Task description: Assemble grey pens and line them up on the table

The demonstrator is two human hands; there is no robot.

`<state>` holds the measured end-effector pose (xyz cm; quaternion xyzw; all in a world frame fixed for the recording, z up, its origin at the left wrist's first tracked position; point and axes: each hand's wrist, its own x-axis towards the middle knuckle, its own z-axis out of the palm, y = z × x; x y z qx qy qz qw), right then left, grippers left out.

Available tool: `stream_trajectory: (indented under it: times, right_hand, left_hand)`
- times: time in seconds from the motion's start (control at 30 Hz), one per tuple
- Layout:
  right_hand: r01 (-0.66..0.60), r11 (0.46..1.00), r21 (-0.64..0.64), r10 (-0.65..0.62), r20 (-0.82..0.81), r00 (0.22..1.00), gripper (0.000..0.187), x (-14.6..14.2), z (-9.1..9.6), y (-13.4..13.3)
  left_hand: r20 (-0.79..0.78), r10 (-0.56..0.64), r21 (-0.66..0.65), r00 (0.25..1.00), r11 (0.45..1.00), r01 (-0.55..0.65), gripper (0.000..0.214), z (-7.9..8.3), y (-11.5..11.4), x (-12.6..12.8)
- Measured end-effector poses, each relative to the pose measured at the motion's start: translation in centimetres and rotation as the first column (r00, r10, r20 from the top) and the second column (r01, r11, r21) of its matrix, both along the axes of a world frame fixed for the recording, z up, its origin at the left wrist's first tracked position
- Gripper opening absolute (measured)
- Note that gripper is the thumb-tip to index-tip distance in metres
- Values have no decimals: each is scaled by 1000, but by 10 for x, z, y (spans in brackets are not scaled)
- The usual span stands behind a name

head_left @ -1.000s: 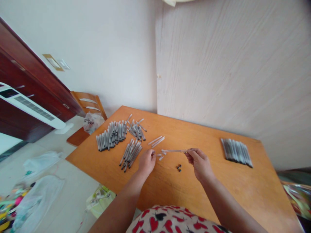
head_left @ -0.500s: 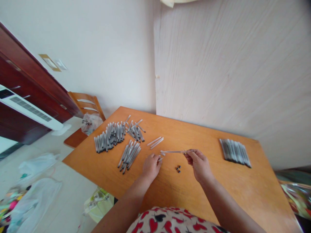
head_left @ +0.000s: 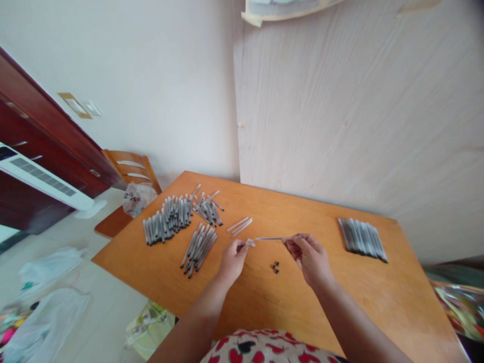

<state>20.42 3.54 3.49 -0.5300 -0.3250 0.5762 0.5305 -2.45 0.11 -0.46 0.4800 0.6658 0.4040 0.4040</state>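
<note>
My left hand pinches a small clear plastic piece, perhaps a pen cap; its exact shape is too small to tell. In my right hand is a thin, clear pen barrel, held level by its right end. The barrel's left tip points at the clear piece, with a slight gap between them. Several small black plugs lie on the table between my hands. Behind my left hand rest a few clear tubes. A loose group of grey pens with black ends lies left of that hand.
A big pile of pens covers the far left of the wooden table, with a smaller heap beside it. At the right lies a neat row of pens. A chair holding a plastic bag stands beyond the left edge.
My left hand has lifted the small clear piece from the table and raised it level with the barrel's tip. My right hand still holds the barrel. The view has tilted slightly upward.
</note>
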Motion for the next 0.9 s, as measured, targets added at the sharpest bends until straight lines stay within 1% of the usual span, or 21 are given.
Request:
stream_trajectory:
  times: [0.03, 0.07, 0.1, 0.17, 0.23, 0.33, 0.5, 0.57, 0.67, 0.73, 0.9]
  right_hand:
    - [-5, 1000, 4, 5, -18, 1000, 27, 0, 4, 0]
    - [-8, 1000, 11, 9, -37, 999, 27, -1, 8, 1]
    - [-11, 1000, 18, 12, -55, 998, 26, -1, 13, 1]
    - [-11, 999, 36, 14, -85, 996, 24, -3, 24, 1]
    - [-13, 998, 58, 19, -96, 995, 23, -4, 32, 1]
    - [-17, 996, 89, 26, -92, 995, 23, -6, 41, 0]
    - [-24, 992, 122, 33, -69, 997, 21, -6, 43, -2]
    - [-28, 992, 127, 37, -68, 997, 21, -6, 42, -3]
    - [-41, 990, 132, 48, -56, 997, 21, -7, 41, -4]
    - [-52, 989, 139, 59, -45, 997, 22, -8, 42, -5]
    - [-69, 987, 145, 73, -20, 997, 23, -11, 47, -8]
  left_hand:
    - [155, 14, -8, 988, 1000, -13, 34, 8, 2, 1]
    - [295, 16, -16, 955, 1000, -12, 38, 16, 4, 1]
    - [400, 13, -21, 917, 1000, -5, 39, 24, 6, 1]
    - [526, 24, -17, 850, 1000, -18, 36, 39, 8, 1]
    - [595, 38, -11, 803, 999, -39, 33, 49, 8, 0]
    - [619, 38, -6, 785, 999, -43, 31, 58, 7, -1]
    - [572, 20, 25, 820, 999, -42, 34, 62, 5, 0]
    - [604, 30, 18, 796, 998, -52, 31, 63, 5, 1]
    - [689, 47, -4, 723, 998, -62, 27, 65, 6, 2]
    - [715, 50, -7, 697, 998, -64, 26, 67, 6, 3]
    - [692, 20, 16, 721, 999, -44, 27, 70, 7, 5]
